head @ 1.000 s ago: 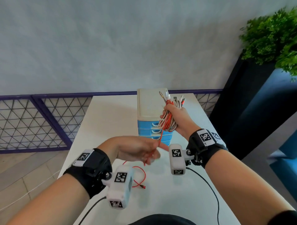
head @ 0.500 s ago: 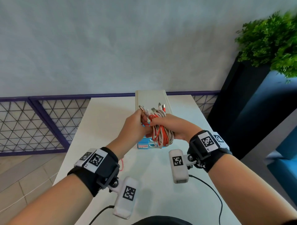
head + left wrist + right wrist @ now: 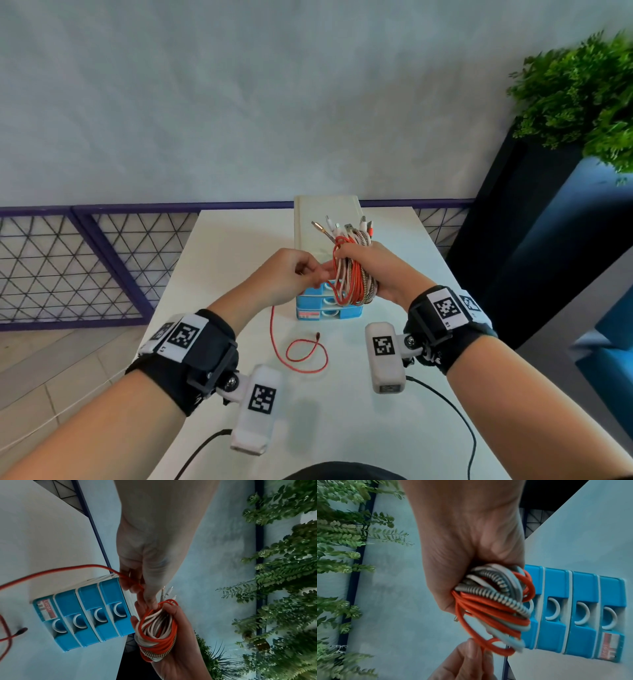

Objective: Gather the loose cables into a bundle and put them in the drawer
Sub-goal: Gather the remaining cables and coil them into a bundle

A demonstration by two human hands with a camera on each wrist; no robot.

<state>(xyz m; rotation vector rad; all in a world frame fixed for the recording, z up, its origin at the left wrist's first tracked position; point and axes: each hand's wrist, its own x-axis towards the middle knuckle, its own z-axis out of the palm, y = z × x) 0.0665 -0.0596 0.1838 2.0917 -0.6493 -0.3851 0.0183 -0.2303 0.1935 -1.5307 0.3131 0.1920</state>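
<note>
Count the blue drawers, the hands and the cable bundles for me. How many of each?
Blue drawers: 4
Hands: 2 (left hand pinching the red cable, right hand gripping the cable bundle)
Cable bundles: 1
Total: 7

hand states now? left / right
Left hand: pinching the loose red cable that trails to the table.
Right hand: gripping the cable bundle.
</note>
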